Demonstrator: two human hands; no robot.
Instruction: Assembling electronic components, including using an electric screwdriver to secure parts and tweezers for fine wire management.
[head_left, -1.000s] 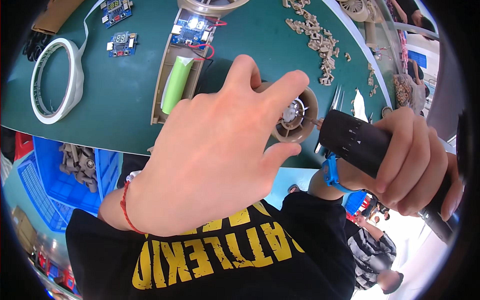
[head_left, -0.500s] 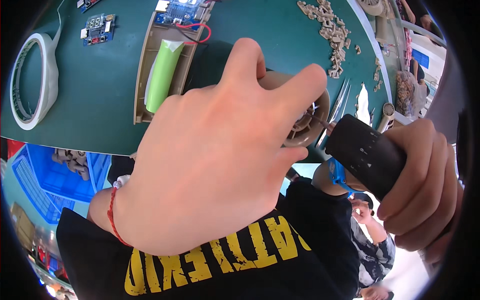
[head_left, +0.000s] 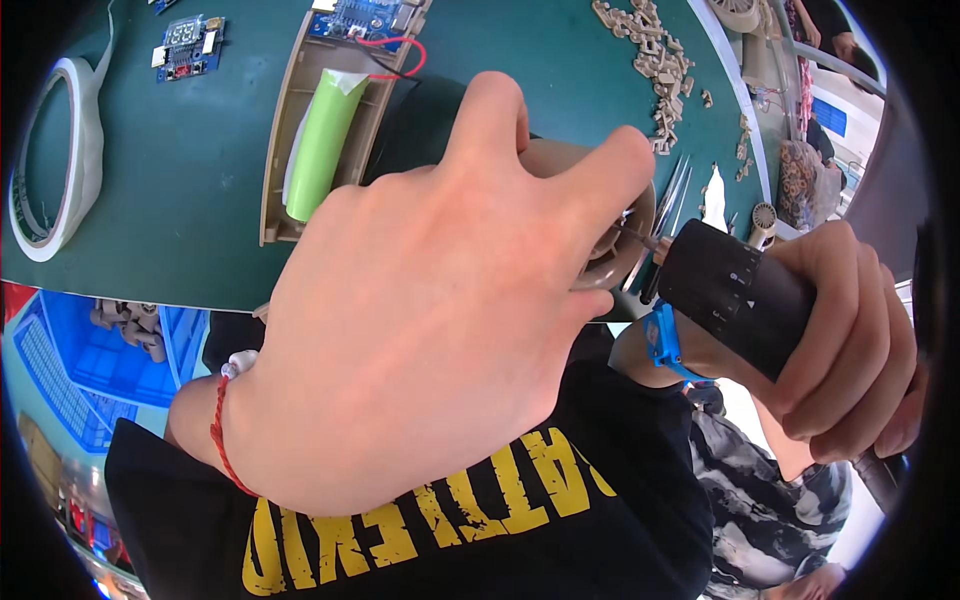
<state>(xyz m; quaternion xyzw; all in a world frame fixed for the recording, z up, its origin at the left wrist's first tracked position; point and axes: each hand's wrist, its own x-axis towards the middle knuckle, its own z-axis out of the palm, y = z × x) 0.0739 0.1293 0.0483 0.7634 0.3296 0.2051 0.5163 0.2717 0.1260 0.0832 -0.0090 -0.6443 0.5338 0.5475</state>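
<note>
My left hand (head_left: 430,310) curls over a beige round fan housing (head_left: 604,270), gripping it against the table and covering most of it. Fingers wrapped round a black electric screwdriver (head_left: 738,295), my right hand (head_left: 850,345) tilts it in from the right. Its thin bit points into the housing's opening; the exact contact point is too small to tell. Left of the housing lies a beige half-shell (head_left: 277,195), with a green battery cell (head_left: 326,145) inside. At its far end sits a blue circuit board (head_left: 360,17) with red and black wires (head_left: 415,50).
A tape roll (head_left: 85,160) and another small circuit board (head_left: 188,48) lie left. Many small beige parts (head_left: 660,75) are strewn at the far right, near tweezers (head_left: 672,200). Blue bins (head_left: 110,355) stand below the table's left edge. Another person (head_left: 770,490) is at lower right.
The screwdriver and right hand have shifted slightly, with the bit still at the housing. The left hand keeps its hold. The view has moved a little, sliding table items leftward.
</note>
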